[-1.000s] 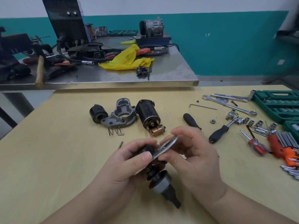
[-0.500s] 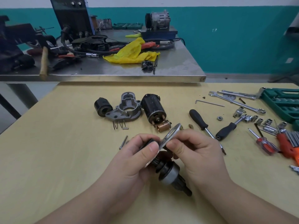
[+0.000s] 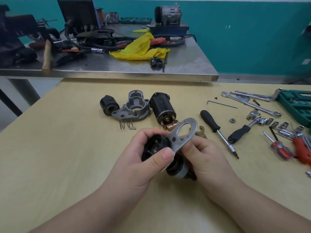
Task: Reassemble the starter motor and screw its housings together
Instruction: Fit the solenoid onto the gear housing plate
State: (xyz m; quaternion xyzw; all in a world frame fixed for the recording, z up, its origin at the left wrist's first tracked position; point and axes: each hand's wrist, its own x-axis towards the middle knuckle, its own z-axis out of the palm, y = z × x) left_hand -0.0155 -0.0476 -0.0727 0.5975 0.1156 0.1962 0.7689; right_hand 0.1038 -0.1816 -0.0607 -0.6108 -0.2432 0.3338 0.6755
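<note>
Above the near middle of the wooden table (image 3: 67,148), the left hand (image 3: 144,158) grips a black motor part (image 3: 152,147) while the right hand (image 3: 205,157) pinches a flat metal plate (image 3: 181,137) against it. Beyond them lie the grey housing (image 3: 133,108), black motor body (image 3: 162,106) and black cap (image 3: 108,105); screwdrivers (image 3: 217,130) and sockets (image 3: 276,123) crowd the right edge.

two bare forearms, left hand (image 3: 143,163) and right hand (image 3: 206,158), short trimmed nails.
</note>
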